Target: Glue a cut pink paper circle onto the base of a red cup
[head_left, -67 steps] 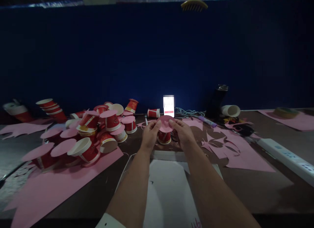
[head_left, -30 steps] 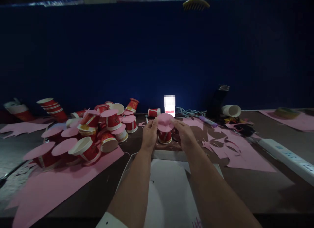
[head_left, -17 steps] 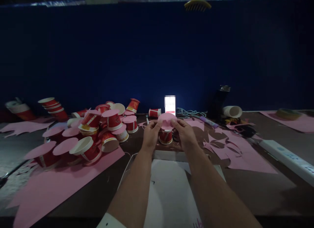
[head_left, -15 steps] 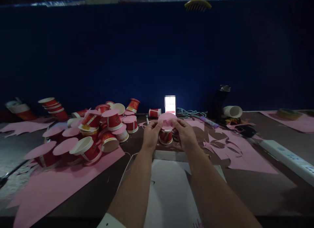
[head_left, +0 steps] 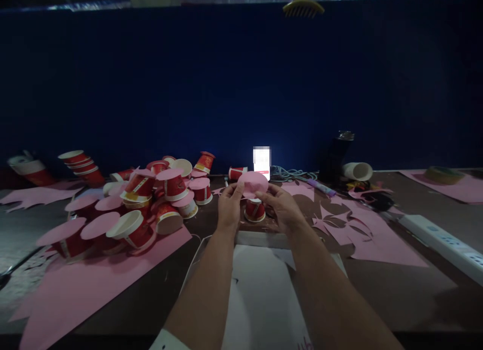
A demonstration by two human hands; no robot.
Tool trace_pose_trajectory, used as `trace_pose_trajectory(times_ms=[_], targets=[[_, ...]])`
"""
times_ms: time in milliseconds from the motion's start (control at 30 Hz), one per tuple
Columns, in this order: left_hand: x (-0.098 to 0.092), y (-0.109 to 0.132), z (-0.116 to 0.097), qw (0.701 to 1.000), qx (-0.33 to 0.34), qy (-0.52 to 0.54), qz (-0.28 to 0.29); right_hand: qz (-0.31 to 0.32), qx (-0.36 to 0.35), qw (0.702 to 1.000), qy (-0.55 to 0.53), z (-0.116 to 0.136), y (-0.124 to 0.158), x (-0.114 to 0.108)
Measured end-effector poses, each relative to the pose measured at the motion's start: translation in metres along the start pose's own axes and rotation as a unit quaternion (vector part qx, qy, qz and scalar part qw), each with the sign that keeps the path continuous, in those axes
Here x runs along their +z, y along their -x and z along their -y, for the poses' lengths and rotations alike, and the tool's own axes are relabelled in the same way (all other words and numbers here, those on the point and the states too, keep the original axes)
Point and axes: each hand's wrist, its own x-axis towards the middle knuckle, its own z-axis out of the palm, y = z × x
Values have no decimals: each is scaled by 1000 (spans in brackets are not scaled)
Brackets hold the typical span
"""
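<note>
A pink paper disc (head_left: 252, 183) is pinched at its left edge by my left hand (head_left: 230, 204), fingers closed on it. My right hand (head_left: 282, 205) grips the disc at its lower right, thumb on the near face. Right below the disc stands a red paper cup (head_left: 255, 212), its top partly hidden by the disc; I cannot tell whether the two touch. Behind the disc a lit phone (head_left: 261, 159) leans upright. Another red paper cup (head_left: 236, 173) lies on its side just behind my left hand.
Several red cups with pink discs (head_left: 171, 184) are heaped at the left, beside a cup stack (head_left: 83, 167). A white box (head_left: 260, 289) lies under my forearms. To the right are cut pink paper (head_left: 381, 244), a purple glue stick (head_left: 321, 187) and a power strip (head_left: 441, 242).
The disc has shifted slightly left and up, tilting more towards me. My right thumb has slid inward along its lower edge. My left hand has moved a little left.
</note>
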Motion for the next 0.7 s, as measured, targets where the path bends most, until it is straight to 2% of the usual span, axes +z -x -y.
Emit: trace_pose_trajectory(times_ms=[233, 433, 700], targets=[[1, -1, 0, 999, -14, 36, -9, 0, 11, 1000, -7, 2, 2, 2], [4, 5, -4, 997, -52, 31, 41, 15, 29, 999, -9, 0, 1, 1], [3, 5, -3, 997, -52, 36, 48, -49, 4, 999, -19, -3, -2, -3]])
